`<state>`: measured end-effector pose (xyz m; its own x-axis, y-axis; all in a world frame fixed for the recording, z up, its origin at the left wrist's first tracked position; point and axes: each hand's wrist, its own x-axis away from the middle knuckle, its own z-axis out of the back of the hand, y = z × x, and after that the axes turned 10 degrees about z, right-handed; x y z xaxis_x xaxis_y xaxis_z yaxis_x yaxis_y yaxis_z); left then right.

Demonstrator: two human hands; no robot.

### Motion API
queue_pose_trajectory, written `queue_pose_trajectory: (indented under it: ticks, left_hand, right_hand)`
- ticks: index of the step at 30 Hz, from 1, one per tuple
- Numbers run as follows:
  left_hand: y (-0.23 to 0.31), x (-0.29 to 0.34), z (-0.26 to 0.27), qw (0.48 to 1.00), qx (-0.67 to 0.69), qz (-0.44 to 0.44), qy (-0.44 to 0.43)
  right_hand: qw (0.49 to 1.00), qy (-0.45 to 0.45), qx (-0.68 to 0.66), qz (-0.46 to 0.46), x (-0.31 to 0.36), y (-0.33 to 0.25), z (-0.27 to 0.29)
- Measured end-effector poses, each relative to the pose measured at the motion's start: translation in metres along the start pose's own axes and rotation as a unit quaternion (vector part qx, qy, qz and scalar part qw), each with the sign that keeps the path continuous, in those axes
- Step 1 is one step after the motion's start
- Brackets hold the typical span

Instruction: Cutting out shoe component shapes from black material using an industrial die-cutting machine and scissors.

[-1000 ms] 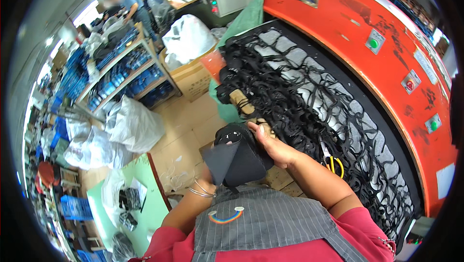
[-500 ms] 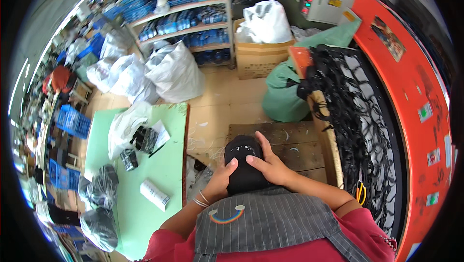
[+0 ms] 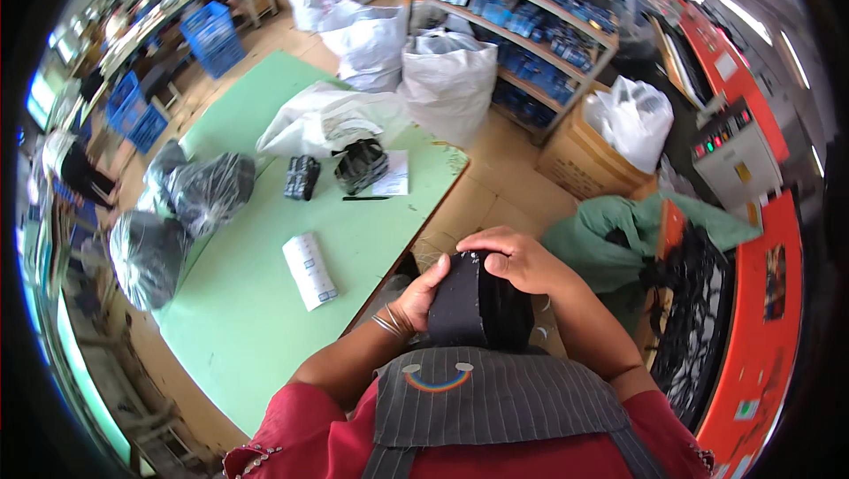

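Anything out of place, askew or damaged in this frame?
Nothing stands out. Both hands, left and right, hold a black fabric piece in front of the chest. On the pale green table a white paper roll, a black pen and dark bundles in clear bags lie loosely, none spilled.

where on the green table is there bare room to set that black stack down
The near half of the green table is bare, between the white roll and the table's near edge. The far end is crowded: small black bundles, a pen and white plastic bags. Dark bags line its left edge.
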<state>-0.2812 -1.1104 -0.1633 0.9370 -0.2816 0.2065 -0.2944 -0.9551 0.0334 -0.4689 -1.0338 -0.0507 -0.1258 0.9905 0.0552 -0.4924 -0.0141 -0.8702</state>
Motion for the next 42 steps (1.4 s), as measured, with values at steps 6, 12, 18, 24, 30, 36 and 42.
queue_pose_trajectory:
  ticks: [6,12,18,24,30,36,42]
  left_hand:
    - [0.016,0.043,-0.019,0.985,-0.04,-0.122,0.117]
    - [0.027,0.067,-0.023,0.909,-0.116,-0.254,0.31]
    - [0.015,0.086,-0.011,0.929,-0.014,-0.236,0.283]
    - [0.05,0.055,-0.011,0.909,0.006,-0.29,0.299]
    - [0.066,0.011,-0.015,0.84,0.012,-0.385,0.382]
    - [0.004,-0.007,0.019,0.781,0.025,-0.411,0.47]
    - [0.022,-0.01,0.057,0.768,0.101,-0.422,0.472]
  right_hand:
    - [0.986,0.084,-0.139,-0.032,-0.038,0.009,-0.03]
    - [0.963,0.037,-0.264,-0.04,-0.075,0.019,-0.073]
    - [0.98,-0.011,-0.184,0.072,-0.117,0.035,-0.061]
    - [0.973,-0.064,-0.084,0.206,-0.158,0.046,-0.022]
    - [0.943,-0.174,-0.282,-0.011,-0.271,0.124,0.034]
    - [0.998,0.043,0.031,-0.027,-0.463,0.319,0.005]
    - [0.979,-0.008,0.163,-0.125,-0.542,0.442,-0.053]
